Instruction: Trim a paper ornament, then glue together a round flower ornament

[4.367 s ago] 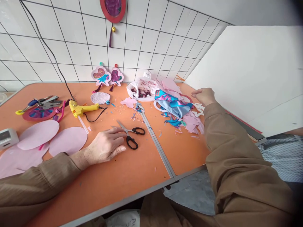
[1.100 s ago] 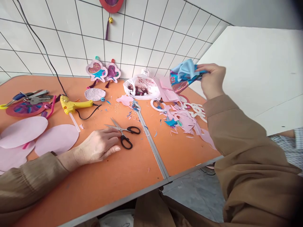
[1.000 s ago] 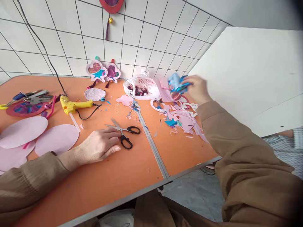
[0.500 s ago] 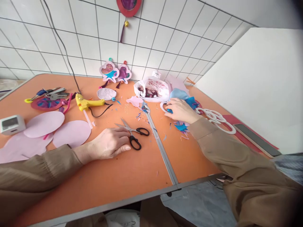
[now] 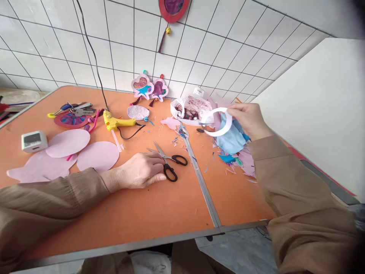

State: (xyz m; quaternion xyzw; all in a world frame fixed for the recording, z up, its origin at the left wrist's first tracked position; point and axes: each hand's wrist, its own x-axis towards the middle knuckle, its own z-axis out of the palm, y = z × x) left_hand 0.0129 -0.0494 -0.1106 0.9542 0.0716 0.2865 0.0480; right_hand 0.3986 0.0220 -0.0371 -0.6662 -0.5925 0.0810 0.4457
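My right hand [image 5: 246,118] holds up a white ring [image 5: 228,123], pinching its upper right edge between thumb and fingers above the table. Behind and below it are a light blue cloth [image 5: 232,139] and blue and pink scraps [image 5: 246,161]. Resting on the orange table is my left hand [image 5: 144,170], its fingers curled under and its thumb lying along the tabletop. Black-handled scissors [image 5: 168,156] lie with their blades spread, right against the left fingers. The left fingertips are partly hidden, and I see nothing held in them.
A yellow glue gun [image 5: 119,122] with a black cord lies at left, near pink ovals [image 5: 98,156], a white box-shaped device [image 5: 34,141] and keys [image 5: 82,111]. A plastic bag [image 5: 194,104] stands near the tiled wall. A metal seam [image 5: 199,179] crosses the table.
My right hand has lifted off the table and moved up with the white ring in it. My left hand keeps its place beside the scissors. The view has turned slightly left.
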